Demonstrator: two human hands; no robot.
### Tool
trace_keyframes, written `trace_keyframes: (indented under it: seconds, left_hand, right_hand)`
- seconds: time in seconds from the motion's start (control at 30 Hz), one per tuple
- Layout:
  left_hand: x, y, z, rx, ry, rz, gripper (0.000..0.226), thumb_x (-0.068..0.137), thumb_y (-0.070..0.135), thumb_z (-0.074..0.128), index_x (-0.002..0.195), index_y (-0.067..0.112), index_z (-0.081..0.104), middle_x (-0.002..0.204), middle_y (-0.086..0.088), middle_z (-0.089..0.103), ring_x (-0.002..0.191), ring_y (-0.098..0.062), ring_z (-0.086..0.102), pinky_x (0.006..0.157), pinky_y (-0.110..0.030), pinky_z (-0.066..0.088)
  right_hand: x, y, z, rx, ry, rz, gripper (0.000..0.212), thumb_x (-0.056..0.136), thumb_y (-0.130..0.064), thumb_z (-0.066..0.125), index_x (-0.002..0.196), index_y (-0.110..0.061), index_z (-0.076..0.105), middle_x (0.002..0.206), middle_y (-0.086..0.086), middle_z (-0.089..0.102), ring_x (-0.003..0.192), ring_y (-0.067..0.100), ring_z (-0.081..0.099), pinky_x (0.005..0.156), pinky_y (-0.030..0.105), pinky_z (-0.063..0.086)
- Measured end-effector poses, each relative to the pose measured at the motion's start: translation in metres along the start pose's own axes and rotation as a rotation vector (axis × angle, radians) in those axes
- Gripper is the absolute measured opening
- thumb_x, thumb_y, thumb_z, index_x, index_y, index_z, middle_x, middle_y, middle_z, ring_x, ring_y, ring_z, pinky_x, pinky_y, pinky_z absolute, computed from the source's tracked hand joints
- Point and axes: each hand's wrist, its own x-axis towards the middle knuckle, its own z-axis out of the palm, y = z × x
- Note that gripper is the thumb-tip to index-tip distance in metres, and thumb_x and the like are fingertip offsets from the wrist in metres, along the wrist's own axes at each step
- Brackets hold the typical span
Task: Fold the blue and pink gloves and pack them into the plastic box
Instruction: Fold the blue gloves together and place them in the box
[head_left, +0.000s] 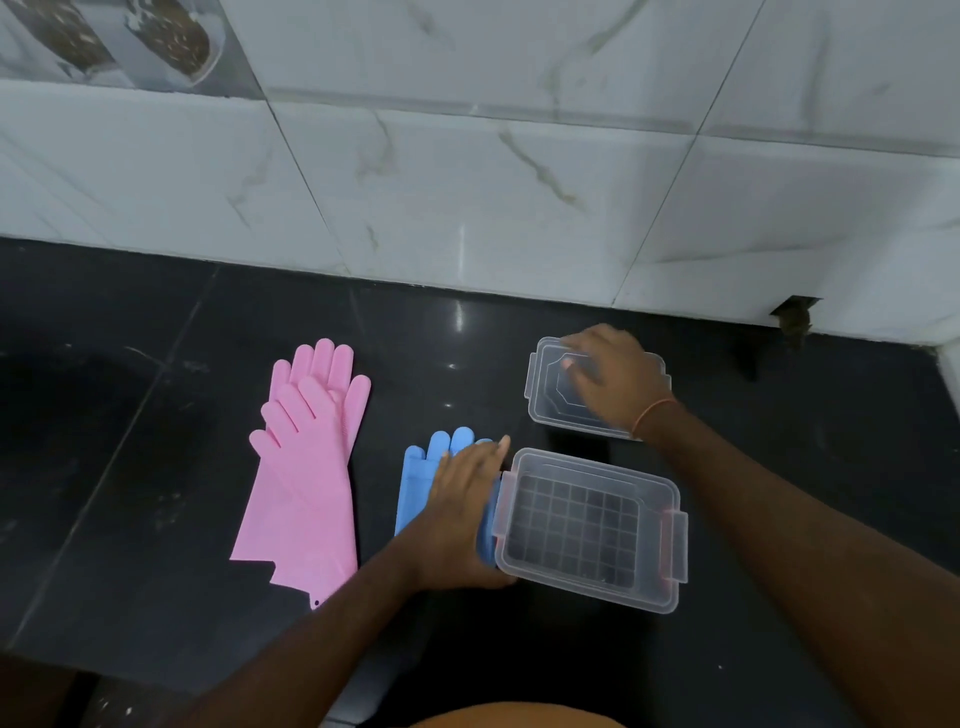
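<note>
Worktop (156, 467): dark, glossy stone slab, meeting a white marbled tile wall (467, 197) along its far edge. Landmark for all entries below: the plastic box.

Pink gloves (306, 467): a pair, laid flat one over the other on the worktop, well to the left of the plastic box, fingers pointing toward the wall, cuffs toward the person. Unfolded.

Plastic box (589, 530): clear, rectangular, open-topped, with a grid pattern showing at its base and a latch flap on each short side. Stands on the worktop near the person, nothing inside.

Lid (550, 395): clear plastic, lying on the worktop just beyond the plastic box, toward the wall, apart from it.

Blue gloves (421, 478): flat on the worktop, immediately left of the plastic box and touching its left side; fingertips point to the wall. Largely covered by the left hand.

Left hand (462, 504): fingers straight and together, resting flat on the blue gloves against the box's left side.

Right hand (615, 379): over the lid, fingers loosely bent and touching it; blurred, so whether it grips the lid cannot be told. An orange thread (652, 413) circles the wrist.
</note>
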Motion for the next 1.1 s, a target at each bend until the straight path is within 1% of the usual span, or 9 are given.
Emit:
trace_keyframes:
  seconds: [0.1, 0.2, 0.3, 0.47, 0.63, 0.77, 0.87, 0.97, 1.1]
  left_hand:
    - [-0.019, -0.004, -0.024, 0.05, 0.035, -0.012, 0.151, 0.063, 0.07, 0.093, 0.168, 0.052, -0.014, 0.175, 0.031, -0.005, 0.167, -0.001, -0.007, 0.136, -0.058, 0.011]
    - [-0.041, -0.01, -0.036, 0.012, 0.274, -0.139, 0.133, 0.074, 0.066, 0.087, 0.171, 0.051, -0.003, 0.174, 0.028, 0.01, 0.161, -0.001, 0.009, 0.133, -0.049, 0.023]
    - [-0.06, -0.013, -0.037, -0.061, 0.463, -0.358, 0.122, 0.083, 0.055, 0.089, 0.174, 0.033, 0.011, 0.175, 0.006, 0.025, 0.157, -0.011, 0.023, 0.125, -0.04, 0.029]
    - [-0.061, -0.007, -0.042, -0.301, 0.345, -0.68, 0.125, 0.085, 0.029, 0.094, 0.175, 0.017, 0.009, 0.166, -0.009, 0.043, 0.149, -0.031, 0.052, 0.119, -0.046, 0.051]
    - [-0.051, -0.002, -0.041, -0.335, 0.201, -0.767, 0.079, 0.088, 0.022, 0.087, 0.156, 0.01, 0.047, 0.135, -0.005, 0.07, 0.12, -0.025, 0.07, 0.096, -0.037, 0.059]
    - [-0.05, -0.002, -0.045, -0.457, 0.188, -0.73, 0.03, 0.089, 0.013, 0.083, 0.117, 0.008, 0.074, 0.109, -0.007, 0.079, 0.104, -0.028, 0.077, 0.094, -0.049, 0.065]
    - [-0.052, -0.003, -0.05, -0.577, 0.216, -0.629, 0.025, 0.088, 0.013, 0.085, 0.112, 0.016, 0.079, 0.107, -0.001, 0.083, 0.1, -0.02, 0.08, 0.085, -0.043, 0.067]
    - [-0.053, -0.001, -0.062, -0.868, 0.256, -0.615, 0.032, 0.092, 0.013, 0.082, 0.119, 0.028, 0.076, 0.113, -0.004, 0.084, 0.099, -0.018, 0.083, 0.076, -0.029, 0.065]
    - [-0.051, 0.003, -0.083, -1.246, 0.318, -0.569, 0.056, 0.08, 0.014, 0.075, 0.136, 0.021, 0.071, 0.123, -0.014, 0.082, 0.11, -0.032, 0.081, 0.084, -0.043, 0.067]
  right_hand:
    - [-0.021, -0.044, 0.011, -0.027, -0.2, -0.024, 0.049, 0.101, -0.05, 0.059, 0.141, -0.022, 0.064, 0.141, 0.006, 0.065, 0.128, 0.028, 0.059, 0.109, 0.043, 0.045]
    - [-0.03, -0.073, 0.023, -0.128, -0.403, 0.007, 0.07, 0.093, -0.068, 0.058, 0.144, -0.021, 0.06, 0.136, 0.005, 0.068, 0.122, 0.027, 0.064, 0.105, 0.045, 0.052]
    - [-0.035, -0.094, 0.038, -0.26, -0.523, 0.022, 0.079, 0.082, -0.082, 0.057, 0.13, -0.02, 0.062, 0.12, 0.004, 0.071, 0.106, 0.027, 0.066, 0.093, 0.045, 0.057]
    - [-0.034, -0.12, 0.056, -0.281, -0.705, 0.063, 0.117, 0.06, -0.093, 0.068, 0.151, -0.023, 0.044, 0.145, 0.002, 0.061, 0.125, 0.029, 0.06, 0.104, 0.047, 0.052]
    - [-0.036, -0.138, 0.071, -0.452, -0.687, 0.074, 0.105, 0.064, -0.078, 0.08, 0.146, -0.023, 0.046, 0.14, 0.001, 0.063, 0.126, 0.03, 0.061, 0.112, 0.063, 0.042]
    - [-0.04, -0.142, 0.077, -0.496, -0.616, 0.079, 0.078, 0.073, -0.063, 0.082, 0.135, -0.026, 0.053, 0.129, -0.002, 0.068, 0.121, 0.028, 0.064, 0.112, 0.067, 0.037]
    - [-0.04, -0.14, 0.077, -0.338, -0.556, 0.078, 0.071, 0.079, -0.056, 0.083, 0.135, -0.025, 0.054, 0.132, 0.0, 0.068, 0.122, 0.028, 0.063, 0.113, 0.065, 0.038]
    - [-0.041, -0.138, 0.074, -0.093, -0.472, 0.072, 0.086, 0.08, -0.048, 0.084, 0.153, -0.024, 0.044, 0.142, 0.005, 0.063, 0.126, 0.03, 0.061, 0.11, 0.053, 0.047]
    - [-0.044, -0.142, 0.069, 0.218, -0.278, -0.003, 0.1, 0.081, -0.035, 0.088, 0.163, -0.027, 0.032, 0.134, 0.005, 0.058, 0.121, 0.024, 0.061, 0.103, 0.044, 0.053]
